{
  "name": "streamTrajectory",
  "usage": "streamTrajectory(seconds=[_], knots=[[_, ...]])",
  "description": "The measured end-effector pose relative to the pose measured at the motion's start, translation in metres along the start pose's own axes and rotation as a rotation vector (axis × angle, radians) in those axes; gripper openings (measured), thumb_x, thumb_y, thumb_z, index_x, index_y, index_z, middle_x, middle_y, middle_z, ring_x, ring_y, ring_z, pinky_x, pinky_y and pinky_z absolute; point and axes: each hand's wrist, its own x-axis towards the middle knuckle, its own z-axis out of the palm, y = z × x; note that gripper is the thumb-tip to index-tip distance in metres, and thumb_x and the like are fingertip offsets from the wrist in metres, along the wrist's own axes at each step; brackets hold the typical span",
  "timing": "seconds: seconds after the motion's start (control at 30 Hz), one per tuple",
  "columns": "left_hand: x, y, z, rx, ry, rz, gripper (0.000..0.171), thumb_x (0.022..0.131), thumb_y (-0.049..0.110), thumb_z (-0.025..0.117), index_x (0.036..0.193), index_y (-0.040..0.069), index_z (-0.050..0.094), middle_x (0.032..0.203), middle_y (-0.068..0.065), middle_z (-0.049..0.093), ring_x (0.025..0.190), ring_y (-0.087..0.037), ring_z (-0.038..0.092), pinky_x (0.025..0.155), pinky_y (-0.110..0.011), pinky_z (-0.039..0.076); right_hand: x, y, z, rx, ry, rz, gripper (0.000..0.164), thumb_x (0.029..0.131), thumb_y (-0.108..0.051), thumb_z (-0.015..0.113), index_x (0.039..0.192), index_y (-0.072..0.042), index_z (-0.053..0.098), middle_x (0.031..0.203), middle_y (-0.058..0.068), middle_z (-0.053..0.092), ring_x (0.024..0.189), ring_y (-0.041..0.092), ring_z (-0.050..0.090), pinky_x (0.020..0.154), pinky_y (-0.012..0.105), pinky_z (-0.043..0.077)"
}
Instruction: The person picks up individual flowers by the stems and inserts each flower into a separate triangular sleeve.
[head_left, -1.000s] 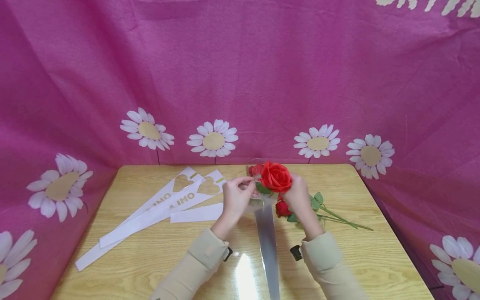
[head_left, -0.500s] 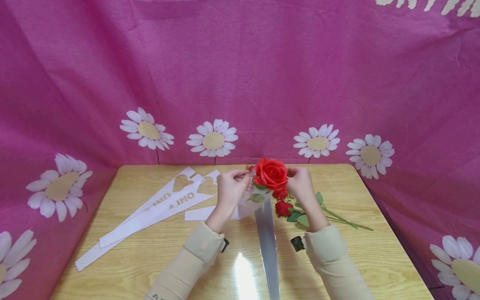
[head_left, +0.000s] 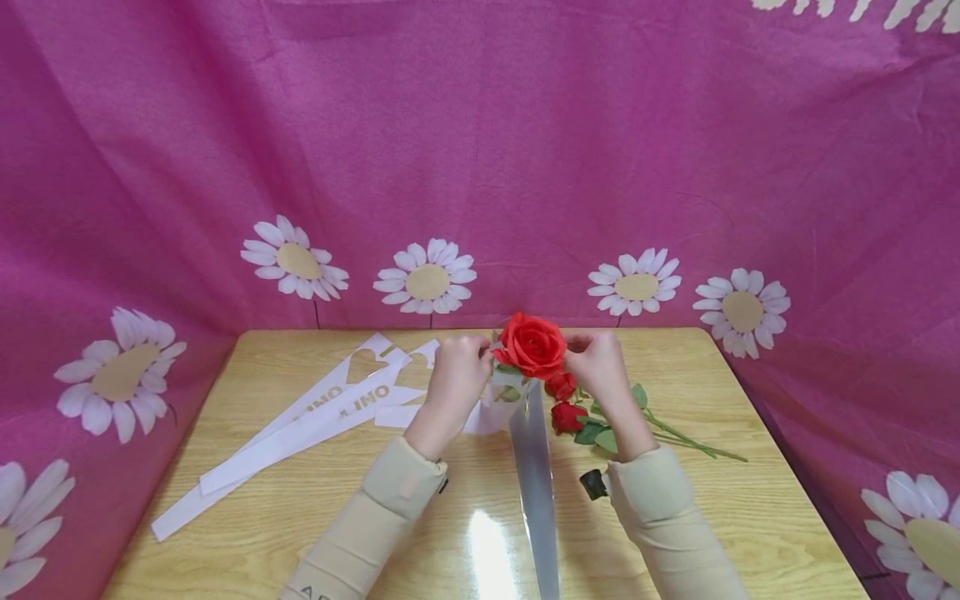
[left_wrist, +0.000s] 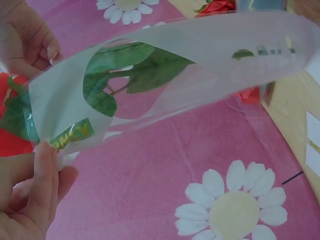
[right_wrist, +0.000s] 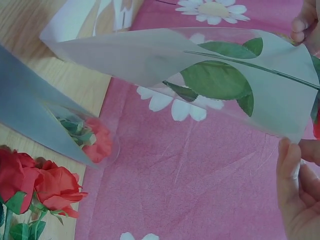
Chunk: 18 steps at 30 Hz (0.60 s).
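A large red rose [head_left: 532, 344] shows its bloom above the mouth of a frosted white flower sleeve [left_wrist: 215, 50]. Its stem [right_wrist: 240, 61] and green leaves [right_wrist: 215, 82] are inside, seen through the sleeve's clear heart window. My left hand [head_left: 459, 373] pinches one side of the sleeve's mouth, beside a small green-and-gold label [left_wrist: 72, 132]. Opposite it, my right hand [head_left: 597, 364] pinches the other side between thumb and fingers. In both wrist views the bloom is mostly cut off by the frame edge.
A grey sleeve [head_left: 534, 492] holding a red rose lies below my hands. Loose red roses [head_left: 567, 417] with green stems [head_left: 686, 437] lie at the right. Flat white sleeves [head_left: 300, 425] overlap at the left of the wooden table [head_left: 247, 575]. Pink daisy-print cloth [head_left: 480, 167] stands behind.
The rose's bloom has shifted left and sits between my hands. My right hand has come from close against the bloom to the sleeve's edge. The sleeve's narrow end has swung right.
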Motion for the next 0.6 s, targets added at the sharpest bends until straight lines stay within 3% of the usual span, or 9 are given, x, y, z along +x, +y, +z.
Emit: streamTrajectory(seconds=[0.17, 0.43, 0.5, 0.6], knots=[[0.0035, -0.001, -0.002, -0.1, 0.024, -0.016, 0.006, 0.075, -0.004, 0.066, 0.075, -0.003, 0.071, 0.068, -0.011, 0.068, 0.058, -0.019, 0.063, 0.057, -0.029, 0.052, 0.0003, -0.0004, 0.0013, -0.057, -0.011, 0.018, 0.02, 0.074, 0.005, 0.055, 0.088, 0.009, 0.069, 0.079, 0.021, 0.067, 0.067, 0.018, 0.061, 0.057, 0.019, 0.046], [0.0062, -0.002, -0.0051, -0.304, 0.02, -0.069, 0.006, 0.074, -0.006, 0.064, 0.076, -0.007, 0.07, 0.067, -0.015, 0.068, 0.048, -0.018, 0.063, 0.052, -0.023, 0.052, -0.0031, 0.0007, 0.0011, 0.004, -0.046, -0.021, 0.024, 0.076, 0.007, 0.057, 0.098, 0.01, 0.066, 0.091, 0.024, 0.066, 0.078, 0.029, 0.065, 0.063, 0.015, 0.047], [0.0063, -0.0013, -0.0057, -0.35, 0.01, -0.087, 0.007, 0.075, -0.007, 0.063, 0.078, -0.008, 0.069, 0.068, -0.016, 0.067, 0.047, -0.019, 0.062, 0.051, -0.023, 0.052, -0.0045, 0.0021, 0.0017, 0.031, -0.027, -0.047, 0.023, 0.076, 0.008, 0.057, 0.097, 0.01, 0.066, 0.09, 0.024, 0.066, 0.077, 0.025, 0.065, 0.063, 0.014, 0.047], [0.0063, -0.0007, -0.0059, -0.404, -0.001, -0.117, 0.008, 0.076, -0.007, 0.062, 0.078, -0.009, 0.068, 0.068, -0.017, 0.067, 0.046, -0.021, 0.062, 0.048, -0.022, 0.051, -0.0073, 0.0052, 0.006, 0.107, 0.087, -0.126, 0.018, 0.08, 0.006, 0.058, 0.096, 0.009, 0.066, 0.089, 0.023, 0.066, 0.074, 0.014, 0.063, 0.064, 0.012, 0.046]])
